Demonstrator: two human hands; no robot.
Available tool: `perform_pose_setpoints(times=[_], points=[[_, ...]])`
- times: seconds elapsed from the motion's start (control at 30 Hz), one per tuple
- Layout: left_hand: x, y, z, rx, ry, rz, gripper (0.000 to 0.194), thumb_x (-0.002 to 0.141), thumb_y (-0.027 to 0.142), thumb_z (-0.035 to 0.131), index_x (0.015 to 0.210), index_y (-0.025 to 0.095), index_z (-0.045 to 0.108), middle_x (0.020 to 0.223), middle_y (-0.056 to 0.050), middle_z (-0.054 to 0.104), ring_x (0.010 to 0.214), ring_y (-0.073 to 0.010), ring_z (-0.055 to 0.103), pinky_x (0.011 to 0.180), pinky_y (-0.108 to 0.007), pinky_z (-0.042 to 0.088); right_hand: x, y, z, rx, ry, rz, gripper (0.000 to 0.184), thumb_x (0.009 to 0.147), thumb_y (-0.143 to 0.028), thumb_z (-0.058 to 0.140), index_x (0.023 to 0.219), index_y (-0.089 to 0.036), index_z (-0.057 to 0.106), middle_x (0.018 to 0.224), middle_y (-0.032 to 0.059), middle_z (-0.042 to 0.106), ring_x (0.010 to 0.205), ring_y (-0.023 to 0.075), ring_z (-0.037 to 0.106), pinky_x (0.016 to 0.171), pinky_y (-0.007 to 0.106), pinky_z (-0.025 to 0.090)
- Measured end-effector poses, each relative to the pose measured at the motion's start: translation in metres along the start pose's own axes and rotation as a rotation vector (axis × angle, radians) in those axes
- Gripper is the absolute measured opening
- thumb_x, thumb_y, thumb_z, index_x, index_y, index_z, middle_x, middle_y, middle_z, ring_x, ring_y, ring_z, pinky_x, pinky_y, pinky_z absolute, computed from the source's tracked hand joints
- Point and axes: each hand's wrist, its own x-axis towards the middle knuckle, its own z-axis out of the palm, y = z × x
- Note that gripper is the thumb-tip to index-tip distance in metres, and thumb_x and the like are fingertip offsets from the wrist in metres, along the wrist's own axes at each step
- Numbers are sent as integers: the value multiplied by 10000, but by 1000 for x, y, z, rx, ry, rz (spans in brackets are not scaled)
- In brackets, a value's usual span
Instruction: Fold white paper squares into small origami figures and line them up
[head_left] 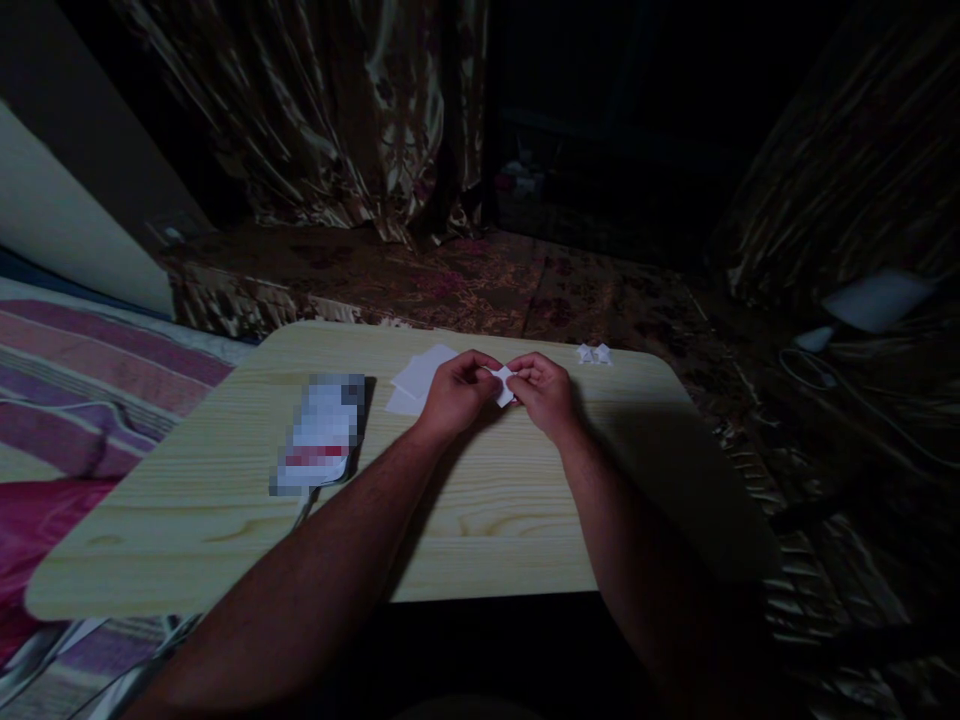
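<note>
White paper (505, 388): I see the left hand (463, 390) and right hand (546, 390) pinching it between them, probably to steady both sides. Sheets (421, 378) lie just left of them, presumably within reach; folded pieces (603, 356) sit to their right, seemingly clear.

The surface (480, 525) is pale yellow, marked with wavy tan wood grain. White is the colour of the small folded paper (505, 386), the loose sheets (421, 374) and the two little folded pieces (603, 354). The pixelated object (319, 425) shows pale bluish grey with a red band (its finer pattern is blurred out). Stripes of purple, dusty pink and cream cross the bedding (56, 410); the cloth (37, 540) over it is deep magenta. The curtain (360, 110) gleams gold-brown, and the covered ledge (457, 275) has reddish motifs on dark brown.
</note>
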Motion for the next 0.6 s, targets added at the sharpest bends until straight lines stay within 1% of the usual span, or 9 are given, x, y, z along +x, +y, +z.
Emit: perform_pose_setpoints(times=[0.27, 0.47, 0.6], points=[[0, 2, 0, 1, -19, 4, 188, 645, 175, 630, 831, 153, 645, 551, 30, 565, 475, -92, 483, 502, -220, 380, 0, 0, -1, -12, 7, -22, 166, 653, -203, 585, 817, -181, 583, 595, -43, 578, 490, 92, 521, 470, 204, 404], [0, 0, -1, 4, 1, 11, 183, 650, 171, 619, 830, 154, 646, 563, 25, 572, 481, -92, 480, 506, -221, 383, 0, -2, -3, 7, -30, -51, 183, 665, -182, 564, 843, -174, 609, 632, -34, 589, 528, 92, 531, 512, 212, 420], [0, 0, 0, -2, 4, 19, 191, 651, 171, 623, 840, 155, 644, 566, 27, 569, 485, -92, 483, 513, -221, 385, 0, -1, -3, 2, -22, -47, 212, 655, -172, 556, 858, -172, 616, 646, -31, 593, 544, 93, 535, 536, 217, 434]])
